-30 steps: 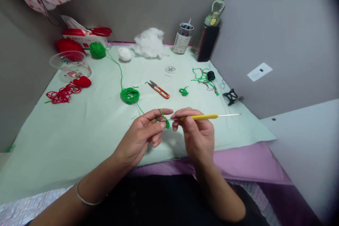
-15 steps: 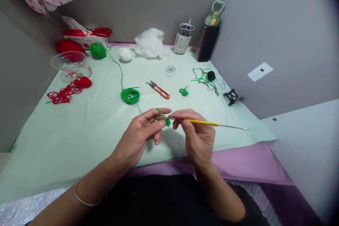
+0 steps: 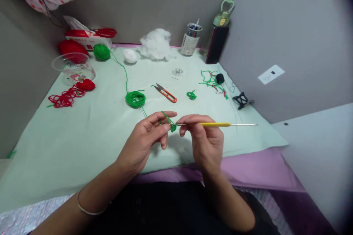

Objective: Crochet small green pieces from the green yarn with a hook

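While the left hand (image 3: 143, 137) holds a small green piece (image 3: 173, 128), the right hand (image 3: 205, 137) works a hook (image 3: 217, 125) at it. Both hands are nearer the wearer than the orange snips (image 3: 167, 95), my landmark on the pale green surface (image 3: 82, 136).

Left grip: closed, thumb pinching the green piece against the fingers, green strand (image 3: 167, 117) over the raised forefinger. Right grip: closed round the yellow handle, thumb below, forefinger stretched along the shaft. Hook lies roughly level. One metal end reaches the green piece; the other points right, bare. Exact position of the hook tip in the yarn: too small to tell.

Left of the snips: a flat green coil (image 3: 135, 99); farther left, tangled red yarn (image 3: 64, 97) and a red piece (image 3: 86, 85) beside a clear tub (image 3: 73, 69). Beyond the snips, to the left: green ball (image 3: 102, 52), white ball (image 3: 129, 56). Straight beyond: a fluffy white heap (image 3: 157, 44). Beyond and right: a jar of pens (image 3: 190, 42), then a dark phone (image 3: 217, 46) upright against a bottle (image 3: 222, 18).

Right of the snips: a small green loop (image 3: 191, 95), then green and red scraps (image 3: 211, 80) by a black spool (image 3: 220, 78). Farthest right, a black stand (image 3: 241, 101).
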### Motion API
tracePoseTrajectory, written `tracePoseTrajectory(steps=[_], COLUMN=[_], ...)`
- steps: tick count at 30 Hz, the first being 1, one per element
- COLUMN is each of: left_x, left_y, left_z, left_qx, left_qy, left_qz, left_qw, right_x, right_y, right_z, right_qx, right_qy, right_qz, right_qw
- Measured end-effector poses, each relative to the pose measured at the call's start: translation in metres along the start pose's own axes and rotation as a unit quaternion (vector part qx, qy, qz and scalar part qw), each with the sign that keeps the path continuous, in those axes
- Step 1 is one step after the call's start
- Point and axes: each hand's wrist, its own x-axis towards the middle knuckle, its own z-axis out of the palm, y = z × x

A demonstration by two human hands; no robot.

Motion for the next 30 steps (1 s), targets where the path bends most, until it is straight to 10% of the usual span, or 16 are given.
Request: tracePoseTrajectory(steps=[30], left_x=[-0.002], left_y=[-0.011], left_z=[0.0], left_qx=[-0.096], left_qy=[-0.021], left_qz=[0.006], left_qw=[0.995], right_x=[-0.001], right_y=[-0.004], right_z=[0.015], right_qx=[0.163], right_qy=[0.031], right_qz=[0.087], right_qw=[0.982])
